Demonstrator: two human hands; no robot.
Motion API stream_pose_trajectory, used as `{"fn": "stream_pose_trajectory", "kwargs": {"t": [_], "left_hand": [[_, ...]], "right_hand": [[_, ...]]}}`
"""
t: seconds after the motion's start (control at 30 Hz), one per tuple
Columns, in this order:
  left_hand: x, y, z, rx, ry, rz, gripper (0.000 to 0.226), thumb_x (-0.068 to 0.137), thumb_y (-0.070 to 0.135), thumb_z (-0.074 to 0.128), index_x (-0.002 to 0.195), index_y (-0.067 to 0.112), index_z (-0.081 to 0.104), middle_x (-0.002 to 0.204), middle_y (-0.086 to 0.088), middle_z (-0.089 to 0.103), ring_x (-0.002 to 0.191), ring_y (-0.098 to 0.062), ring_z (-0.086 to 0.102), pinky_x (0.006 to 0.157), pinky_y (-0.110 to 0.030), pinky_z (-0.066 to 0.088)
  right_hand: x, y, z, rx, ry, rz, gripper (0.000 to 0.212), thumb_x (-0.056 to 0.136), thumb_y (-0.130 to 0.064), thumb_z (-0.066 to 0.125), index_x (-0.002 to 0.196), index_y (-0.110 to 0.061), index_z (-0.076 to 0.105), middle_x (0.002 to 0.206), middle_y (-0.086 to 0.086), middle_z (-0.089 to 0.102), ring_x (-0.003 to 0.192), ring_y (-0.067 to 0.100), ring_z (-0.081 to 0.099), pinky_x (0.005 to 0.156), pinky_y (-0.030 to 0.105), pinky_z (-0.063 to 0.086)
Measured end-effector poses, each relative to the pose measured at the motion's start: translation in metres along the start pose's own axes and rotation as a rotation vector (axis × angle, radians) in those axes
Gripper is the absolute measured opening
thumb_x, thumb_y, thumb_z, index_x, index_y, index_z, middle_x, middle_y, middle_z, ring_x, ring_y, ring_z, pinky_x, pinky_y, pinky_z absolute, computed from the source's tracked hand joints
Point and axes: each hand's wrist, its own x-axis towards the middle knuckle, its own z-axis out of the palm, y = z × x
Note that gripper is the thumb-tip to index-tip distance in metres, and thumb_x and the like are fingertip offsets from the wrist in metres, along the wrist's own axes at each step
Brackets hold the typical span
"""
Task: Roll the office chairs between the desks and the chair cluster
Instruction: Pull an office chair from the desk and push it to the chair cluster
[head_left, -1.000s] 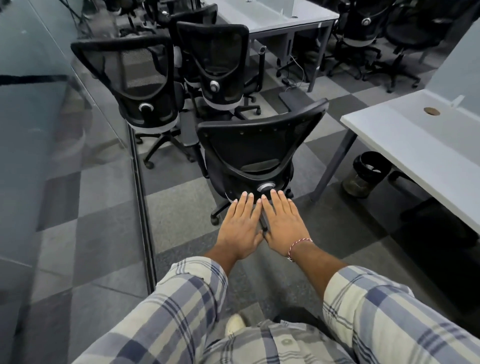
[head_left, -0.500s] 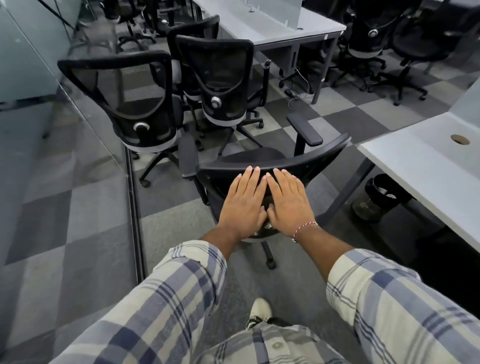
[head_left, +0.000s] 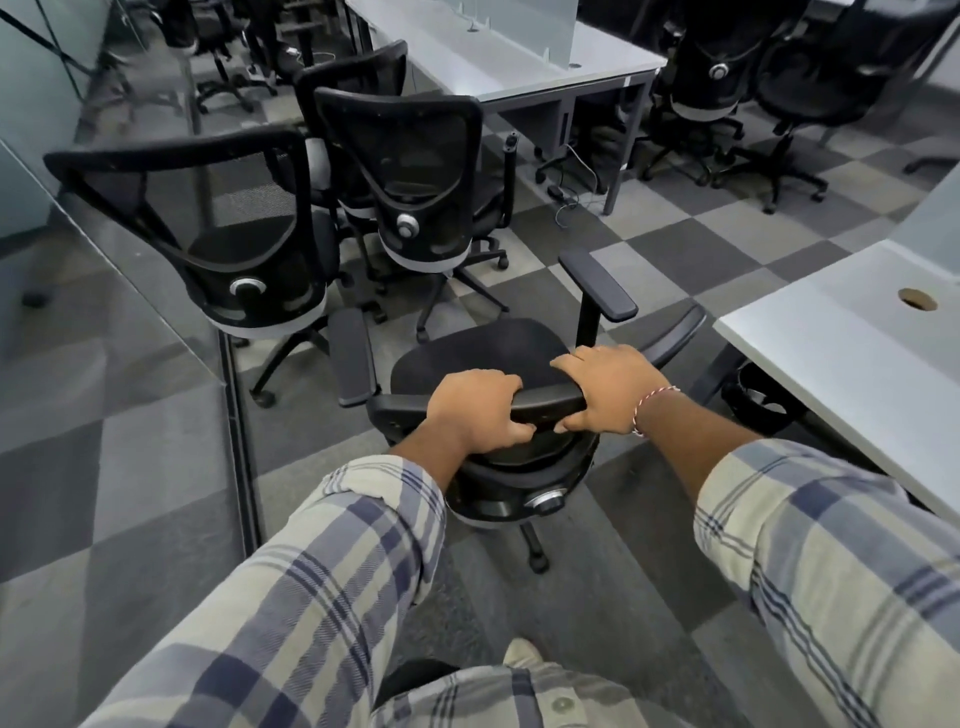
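A black mesh office chair (head_left: 483, 353) stands right in front of me, its back towards me. My left hand (head_left: 475, 410) grips the top rail of its backrest, fingers curled over the edge. My right hand (head_left: 605, 389), with a red-and-white thread at the wrist, grips the same rail just to the right. Ahead stands the chair cluster: one black mesh chair (head_left: 244, 234) at the left by the glass and another (head_left: 415, 171) behind the seat of mine, with more beyond.
A glass partition (head_left: 104, 322) with a floor track runs along the left. A white desk (head_left: 857, 353) stands at the right with a dark bin (head_left: 763, 400) under it. Another white desk (head_left: 509, 62) and more chairs (head_left: 789, 88) lie farther back.
My hands went from lying flat on the backrest to gripping its top rail. The chair is closer and I now look down on its seat.
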Motion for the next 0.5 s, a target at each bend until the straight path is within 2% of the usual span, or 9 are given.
{"fn": "stream_pose_trajectory", "kwargs": {"t": [0.1,0.2,0.3,0.43,0.5], "left_hand": [[-0.001,-0.002,0.000,0.008,0.014,0.027,0.040,0.079,0.063,0.057,0.099,0.029,0.061,0.084,0.010,0.058,0.076,-0.015,0.057,0.062,-0.032,0.040],[-0.007,-0.005,0.000,0.019,0.018,0.043,0.039,0.080,0.062,0.057,0.100,0.029,0.060,0.085,0.010,0.057,0.076,-0.015,0.055,0.063,-0.032,0.042],[-0.014,-0.011,-0.002,0.032,0.001,0.045,0.039,0.081,0.062,0.058,0.100,0.028,0.059,0.086,0.010,0.056,0.078,-0.015,0.054,0.065,-0.033,0.043],[-0.027,-0.026,-0.003,0.041,-0.017,0.059,0.037,0.080,0.060,0.060,0.099,0.028,0.059,0.088,0.009,0.056,0.083,-0.017,0.058,0.065,-0.032,0.041],[-0.034,-0.034,-0.002,0.054,-0.026,0.085,0.038,0.079,0.060,0.061,0.099,0.028,0.059,0.089,0.009,0.055,0.087,-0.018,0.059,0.067,-0.032,0.041]], "right_hand": [[0.002,-0.005,-0.002,-0.053,-0.004,0.052,0.065,0.073,-0.075,0.059,0.116,-0.026,0.054,0.096,-0.002,0.065,0.088,0.021,0.063,0.073,0.033,0.049],[-0.002,-0.018,-0.003,-0.077,0.021,0.095,0.051,0.074,-0.070,0.060,0.101,-0.026,0.059,0.087,-0.003,0.065,0.082,0.021,0.064,0.067,0.032,0.043],[-0.005,-0.033,-0.004,-0.082,0.033,0.133,0.045,0.076,-0.064,0.061,0.097,-0.024,0.059,0.082,-0.002,0.065,0.079,0.022,0.064,0.065,0.031,0.036],[-0.008,-0.061,-0.004,-0.038,0.013,0.190,0.042,0.076,-0.062,0.059,0.095,-0.024,0.056,0.075,-0.004,0.062,0.072,0.020,0.062,0.070,0.033,0.044],[-0.013,-0.076,-0.003,-0.028,0.018,0.219,0.041,0.076,-0.061,0.058,0.094,-0.024,0.054,0.074,-0.004,0.060,0.072,0.021,0.062,0.071,0.034,0.043]]}}
